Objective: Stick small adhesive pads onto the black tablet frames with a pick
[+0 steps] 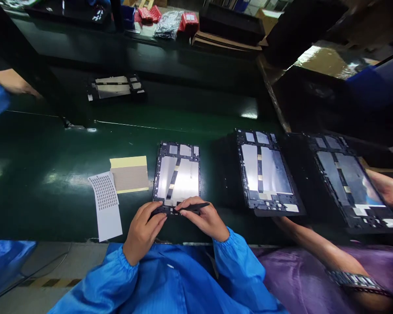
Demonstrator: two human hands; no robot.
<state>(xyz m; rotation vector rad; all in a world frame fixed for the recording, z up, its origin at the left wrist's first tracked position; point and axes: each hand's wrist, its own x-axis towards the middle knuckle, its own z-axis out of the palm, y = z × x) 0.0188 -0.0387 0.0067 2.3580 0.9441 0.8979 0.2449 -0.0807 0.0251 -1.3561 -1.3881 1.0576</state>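
In front of me on the green bench lies an open tablet frame with a silvery inner plate and a dark ribbon cable running across it. My left hand grips its lower left corner between thumb and fingers. Between the fingers of my right hand are slim black tweezers, their tip touching the frame's bottom edge among small parts. Left of the frame lies a brown, yellow-edged sheet of strips. A white sheet of small grey stickers partly overlaps it.
To the right, a second tablet frame lies on a dark stack. A co-worker's hand is at another tablet frame. One more frame lies at the back left, near a dark post and another person's hand.
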